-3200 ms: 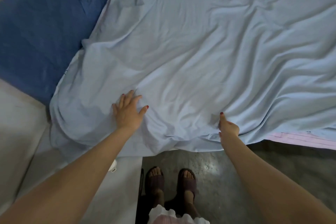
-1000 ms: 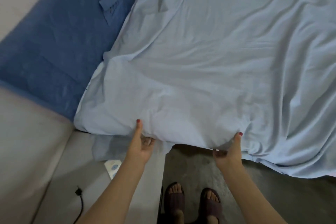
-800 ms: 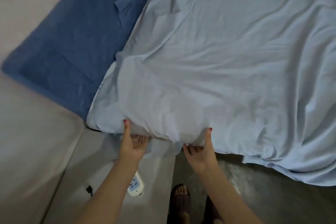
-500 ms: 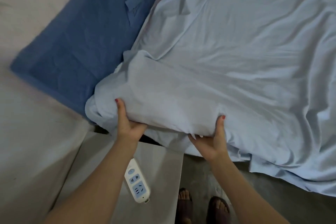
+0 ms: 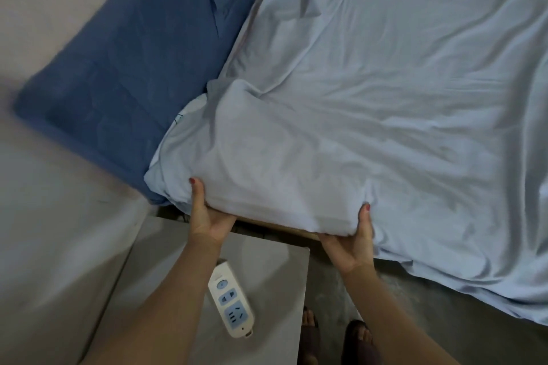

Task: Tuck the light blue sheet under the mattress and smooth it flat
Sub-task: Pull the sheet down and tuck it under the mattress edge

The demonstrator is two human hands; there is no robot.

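The light blue sheet [image 5: 370, 104] covers the mattress, creased across the top and hanging loose over the near edge at the right. I grip the sheet-wrapped mattress corner [image 5: 267, 187] from below with both hands. My left hand [image 5: 207, 213] holds it at the left, thumb on top and fingers underneath. My right hand [image 5: 353, 240] holds it further right, thumb up against the side, fingers hidden under the edge. A strip of wooden bed frame [image 5: 284, 227] shows beneath the raised corner.
A dark blue padded headboard panel [image 5: 127, 68] runs along the left of the bed. A grey bedside cabinet [image 5: 267, 275] stands below my hands with a white and blue power strip [image 5: 232, 302] on it. My sandalled feet [image 5: 335, 338] are on the grey floor.
Both hands went from on top of the sheet to under the mattress corner and lifted it. The hanging sheet corner is now wrapped round the mattress corner. The view shifted toward the cabinet.
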